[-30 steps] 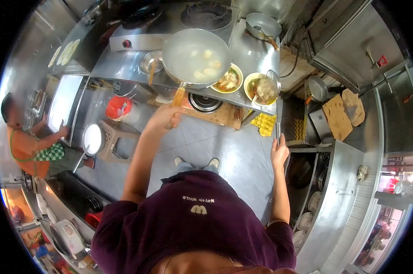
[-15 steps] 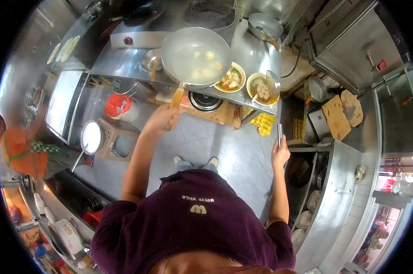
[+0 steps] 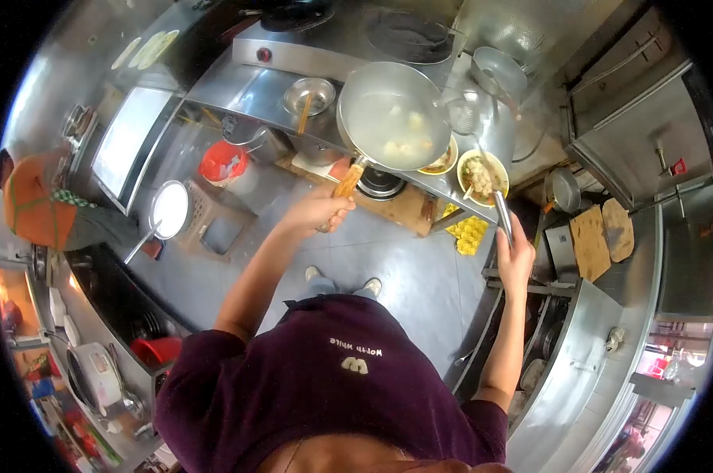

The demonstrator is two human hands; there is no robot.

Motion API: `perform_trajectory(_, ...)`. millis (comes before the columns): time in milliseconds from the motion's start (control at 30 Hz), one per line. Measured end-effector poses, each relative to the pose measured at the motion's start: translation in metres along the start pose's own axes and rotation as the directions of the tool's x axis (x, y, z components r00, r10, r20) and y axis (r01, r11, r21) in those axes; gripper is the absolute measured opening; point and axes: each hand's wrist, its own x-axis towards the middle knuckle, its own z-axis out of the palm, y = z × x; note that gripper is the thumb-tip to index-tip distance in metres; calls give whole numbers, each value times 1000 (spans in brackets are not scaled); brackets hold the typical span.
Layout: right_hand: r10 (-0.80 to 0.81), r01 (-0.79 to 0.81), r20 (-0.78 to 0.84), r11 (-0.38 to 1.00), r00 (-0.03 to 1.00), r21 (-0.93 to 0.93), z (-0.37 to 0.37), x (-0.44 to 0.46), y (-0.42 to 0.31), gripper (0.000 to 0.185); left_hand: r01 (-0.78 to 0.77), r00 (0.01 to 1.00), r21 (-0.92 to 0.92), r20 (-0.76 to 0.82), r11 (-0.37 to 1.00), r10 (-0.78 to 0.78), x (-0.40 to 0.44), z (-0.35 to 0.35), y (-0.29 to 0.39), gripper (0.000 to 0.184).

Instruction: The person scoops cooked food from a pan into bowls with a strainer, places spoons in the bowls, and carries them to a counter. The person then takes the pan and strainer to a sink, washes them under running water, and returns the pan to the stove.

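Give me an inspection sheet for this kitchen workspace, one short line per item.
Surface: steel counter, shiny; spills cannot be judged.
Main things: pan holds cloudy liquid and pale pieces, partly hiding the left food bowl; right food bowl visible.
Clutter: small metal bowl with wooden sticks; red bucket and stool below.
Left hand: grip closed around pan handle.
Right hand: grip closed around strainer handle.
Cables: thin dark cord past the counter's right edge.
Surroundings: another person at far left.

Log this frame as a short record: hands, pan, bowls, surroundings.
Pan: pale pieces in cloudy liquid
Left hand: grips wooden handle
Right hand: grips skimmer, mesh near pan's right side
Right bowl: filled, fully on view
Left bowl: partly hidden by pan
Surroundings: red bucket; another person, far left
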Motion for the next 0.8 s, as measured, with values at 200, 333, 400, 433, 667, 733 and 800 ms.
perform_trajectory(200,6,67,173,909,985,-412,11,27,-60,25,-38,998,20,49,999,37,4,-6,-8,10)
perform_trajectory(333,9,-22,285,999,959,43,8,12,-50,19,-48,998,-28,40,998,49,9,-5,-19,10)
perform_trajectory(400,329,-517,497,799,803,307,2,16,-55,19,-51,998,-21,28,998,52,11,-7,-21,10)
perform_trajectory(433,422,-723,622,585,659,369,-1,17,-57,19,-49,998,-24,28,998,50,12,-9,-23,10)
perform_trajectory(667,420,-679,536,509,732,529,3,-2,-59,26,-13,1000,-24,-21,1000,12,9,-15,-26,12)
perform_trajectory(733,419,-650,498,530,759,544,1,-5,-61,28,-11,999,-12,-50,1000,11,8,-15,-25,12)
perform_trajectory(800,409,-602,442,578,798,551,2,-6,-62,30,-16,999,-6,-45,1000,16,9,-16,-24,11)
